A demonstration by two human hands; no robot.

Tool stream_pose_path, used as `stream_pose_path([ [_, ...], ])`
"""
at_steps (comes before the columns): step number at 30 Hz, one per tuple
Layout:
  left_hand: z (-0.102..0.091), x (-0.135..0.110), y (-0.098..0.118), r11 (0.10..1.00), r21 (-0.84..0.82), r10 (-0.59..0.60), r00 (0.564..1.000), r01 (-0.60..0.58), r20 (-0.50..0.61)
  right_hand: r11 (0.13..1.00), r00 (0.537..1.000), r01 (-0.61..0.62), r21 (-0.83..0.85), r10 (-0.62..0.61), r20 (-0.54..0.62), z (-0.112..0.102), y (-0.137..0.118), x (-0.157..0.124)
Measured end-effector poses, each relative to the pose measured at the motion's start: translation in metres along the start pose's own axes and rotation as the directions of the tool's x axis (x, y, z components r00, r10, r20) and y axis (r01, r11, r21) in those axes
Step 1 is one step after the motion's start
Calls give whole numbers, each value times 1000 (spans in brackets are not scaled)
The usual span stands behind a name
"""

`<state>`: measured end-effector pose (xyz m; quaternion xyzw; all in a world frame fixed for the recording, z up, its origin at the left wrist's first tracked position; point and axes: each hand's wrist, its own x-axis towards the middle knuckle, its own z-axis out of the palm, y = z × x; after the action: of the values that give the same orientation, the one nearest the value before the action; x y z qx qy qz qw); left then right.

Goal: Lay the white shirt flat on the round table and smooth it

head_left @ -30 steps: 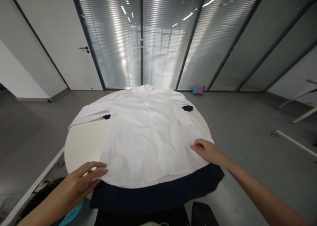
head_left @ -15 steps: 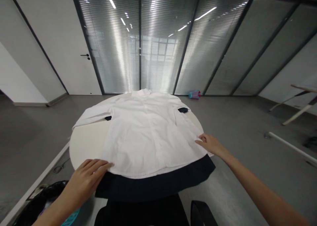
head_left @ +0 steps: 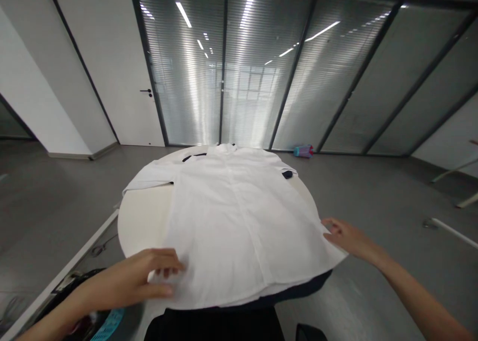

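A white long-sleeved shirt lies spread flat on a round white table, over a dark garment whose edge shows under the near hem. My left hand grips the shirt's near left hem corner, fingers curled into the cloth. At the shirt's near right corner my right hand rests on the hem, fingers bent around the cloth edge. One sleeve stretches out to the far left.
A glass wall with blinds and a white door stand behind the table. A small blue and pink bottle lies on the grey floor. A dark bag and a teal basket sit low at the left. White table legs cross the floor at right.
Both hands have pulled the shirt's hem toward me, so it now covers most of the dark garment. The left hand went from flat fingers to a grip. The view shifted a little.
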<state>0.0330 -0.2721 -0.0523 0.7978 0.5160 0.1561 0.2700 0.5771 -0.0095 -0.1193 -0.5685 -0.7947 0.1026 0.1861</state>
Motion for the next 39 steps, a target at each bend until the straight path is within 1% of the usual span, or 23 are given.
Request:
stream_pose_path([
  [1,-14,11,-7,999,-13,-41,998,41,-57,999,1000,11,-34,-12,-28,-3,-6,9],
  [2,-30,25,-17,997,-14,-76,987,75,-142,999,998,23,-47,-26,-56,-6,-16,21],
  [3,-48,44,-31,995,-5,-102,965,104,-240,998,996,46,-40,-49,-75,-9,-29,34],
  [4,-67,65,-49,991,7,-124,931,135,-343,997,993,80,-22,-81,-90,-9,-44,49],
  [5,-86,89,-69,987,13,-141,888,162,-438,993,990,119,7,-118,-75,-7,-61,63],
  [6,-104,113,-90,983,10,-152,851,182,-502,986,986,161,44,-159,-40,-3,-79,78],
  [7,-121,137,-112,977,2,-179,819,214,-545,976,979,203,80,-204,4,4,-97,91],
  [8,-135,160,-134,961,-6,-228,781,277,-581,964,968,240,110,-247,48,13,-114,104],
  [9,-146,181,-154,934,-6,-295,761,358,-577,953,954,275,130,-287,87,23,-130,116],
  [11,-158,216,-188,899,-9,-359,724,439,-589,932,925,331,143,-351,146,44,-158,138],
  [13,-161,243,-213,873,-1,-396,707,488,-585,913,900,378,154,-401,171,65,-180,159],
  [16,-154,275,-237,849,29,-419,706,528,-571,877,863,455,154,-477,165,94,-201,188],
  [18,-149,293,-246,837,56,-423,709,544,-564,866,853,490,97,-499,150,112,-207,201],
  [20,-145,307,-252,822,82,-428,707,563,-563,869,860,494,17,-491,137,129,-208,208],
  [22,-142,316,-257,801,99,-436,688,591,-581,867,863,496,-49,-487,134,141,-206,209],
  [26,-142,320,-267,747,99,-456,615,657,-643,867,873,482,-129,-461,161,146,-205,203],
  [27,-144,320,-271,736,95,-473,609,670,-637,870,877,473,-140,-449,169,146,-206,202],
  [29,-149,323,-278,719,83,-524,617,690,-588,875,883,460,-151,-434,180,144,-208,200],
  [31,-157,332,-284,710,63,-570,624,702,-534,878,886,454,-151,-428,178,145,-210,200],
  [33,-167,349,-287,714,36,-587,625,700,-514,881,888,451,-143,-427,171,146,-210,201],
  [35,-175,372,-288,733,8,-577,629,680,-521,885,890,447,-132,-426,161,147,-210,201],
  [37,-176,398,-286,763,-16,-551,638,646,-537,889,892,443,-117,-424,157,147,-210,201],
  [39,-169,421,-283,793,-34,-521,647,608,-557,893,894,437,-107,-417,165,146,-211,201],
])
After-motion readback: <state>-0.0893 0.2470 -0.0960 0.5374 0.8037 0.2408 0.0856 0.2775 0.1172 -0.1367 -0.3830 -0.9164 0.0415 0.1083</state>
